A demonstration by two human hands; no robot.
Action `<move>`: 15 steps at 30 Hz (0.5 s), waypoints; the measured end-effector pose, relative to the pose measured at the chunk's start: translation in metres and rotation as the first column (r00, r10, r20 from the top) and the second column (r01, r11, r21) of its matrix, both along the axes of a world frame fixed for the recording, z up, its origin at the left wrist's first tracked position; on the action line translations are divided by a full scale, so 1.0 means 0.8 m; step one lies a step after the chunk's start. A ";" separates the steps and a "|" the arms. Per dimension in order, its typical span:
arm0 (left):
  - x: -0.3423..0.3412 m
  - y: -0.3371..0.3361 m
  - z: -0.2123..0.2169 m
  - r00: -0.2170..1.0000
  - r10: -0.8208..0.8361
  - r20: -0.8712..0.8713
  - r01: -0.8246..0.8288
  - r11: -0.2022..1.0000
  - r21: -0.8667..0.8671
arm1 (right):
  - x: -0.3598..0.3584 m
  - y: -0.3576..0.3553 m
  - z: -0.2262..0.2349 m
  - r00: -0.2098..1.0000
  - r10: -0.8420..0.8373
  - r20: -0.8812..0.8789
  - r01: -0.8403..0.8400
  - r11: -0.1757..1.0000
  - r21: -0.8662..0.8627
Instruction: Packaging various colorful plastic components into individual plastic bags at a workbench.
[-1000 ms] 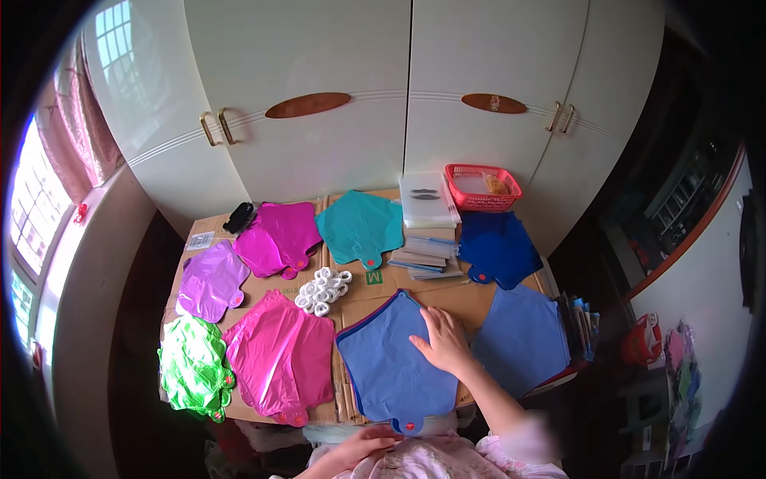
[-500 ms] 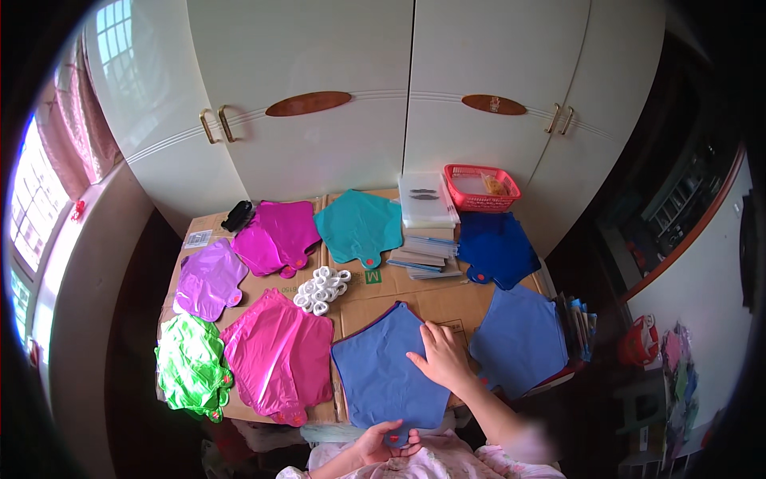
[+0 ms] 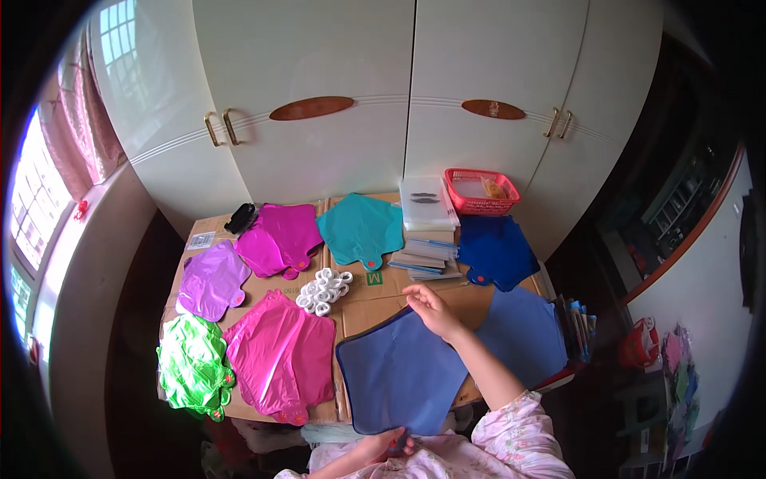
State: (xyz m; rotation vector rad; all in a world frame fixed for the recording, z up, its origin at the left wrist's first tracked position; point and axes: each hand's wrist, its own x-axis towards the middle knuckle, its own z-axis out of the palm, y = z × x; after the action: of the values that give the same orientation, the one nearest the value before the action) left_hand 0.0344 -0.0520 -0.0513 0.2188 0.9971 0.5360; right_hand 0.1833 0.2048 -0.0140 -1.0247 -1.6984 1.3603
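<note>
Dull blue in colour, the wide sheet [image 3: 399,379] lies at the near middle of the cardboard-covered tabletop [image 3: 369,305], its near end reaching past the front edge. Low in view, the left hand [image 3: 377,447] has its fingers closed on that near end, thumb uppermost. The right hand [image 3: 435,314] is at the sheet's far corner with its fingers loosely curved; whether they grip anything, I cannot tell. Beyond the right forearm lies a second blue sheet [image 3: 527,339], partly covered by it.

To the left are a pink sheet [image 3: 283,355] and, beside it, a shiny green sheet [image 3: 194,359]. Farther back come a lilac sheet [image 3: 211,279], a magenta sheet [image 3: 278,237] and a teal sheet [image 3: 361,230]. White rings [image 3: 323,292] sit heaped near the pink sheet. At the back right, a red basket [image 3: 483,206] stands beside a pale stack [image 3: 427,214], with a navy sheet [image 3: 496,249] in front of the basket.
</note>
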 end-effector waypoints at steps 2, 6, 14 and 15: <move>-0.005 0.003 -0.003 0.980 0.073 0.185 -0.047 0.989 -0.137 | 0.003 0.011 -0.003 0.964 0.006 0.266 -0.003 1.000 -0.010; -0.017 0.001 -0.010 0.852 0.202 0.482 -0.079 0.961 -0.263 | -0.012 0.007 0.009 0.789 -0.122 0.603 -0.002 0.980 0.200; -0.006 0.001 -0.009 0.896 0.226 0.382 -0.159 0.967 -0.198 | -0.014 0.024 0.005 0.717 -0.068 0.694 -0.036 0.990 0.134; -0.005 0.002 -0.006 0.906 0.217 0.362 -0.152 0.968 -0.199 | -0.014 0.025 0.005 0.734 -0.044 0.678 -0.042 0.993 0.109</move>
State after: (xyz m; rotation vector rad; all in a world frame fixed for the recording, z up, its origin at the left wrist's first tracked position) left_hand 0.0302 -0.0506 -0.0565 -0.1314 0.6776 0.6363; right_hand 0.1721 0.2251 -0.0099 -1.5831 -2.2655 0.8970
